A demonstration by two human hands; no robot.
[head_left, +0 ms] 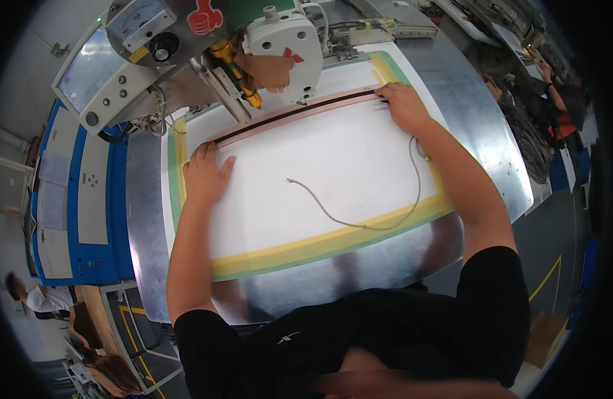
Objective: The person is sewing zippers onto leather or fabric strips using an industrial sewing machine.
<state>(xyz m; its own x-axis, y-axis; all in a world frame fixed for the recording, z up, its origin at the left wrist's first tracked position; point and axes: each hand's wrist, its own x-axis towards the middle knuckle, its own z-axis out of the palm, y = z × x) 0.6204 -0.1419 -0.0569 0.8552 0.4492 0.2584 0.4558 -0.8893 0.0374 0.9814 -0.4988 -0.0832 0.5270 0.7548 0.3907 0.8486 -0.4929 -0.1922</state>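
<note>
A long black strip on a pale pink backing (pixel 293 112) lies across the white board (pixel 320 166), which has yellow and green taped borders. My left hand (pixel 208 169) rests open at the strip's left end, thumb apart from the fingers. My right hand (pixel 405 106) lies at the right end, fingertips on the strip and fingers extended. A thin grey cord (pixel 360 223) curves loosely over the board below the strip. Above it stands a machine head (pixel 280 56) with a yellow nozzle (pixel 252 96).
A metal table (pixel 483 156) surrounds the board. A control panel (pixel 94 83) hangs upper left. A blue-and-white cabinet (pixel 87 193) stands left. Other people work at the far left (pixel 44 299) and upper right (pixel 559 103). Metal rail fittings (pixel 360 33) run behind the board.
</note>
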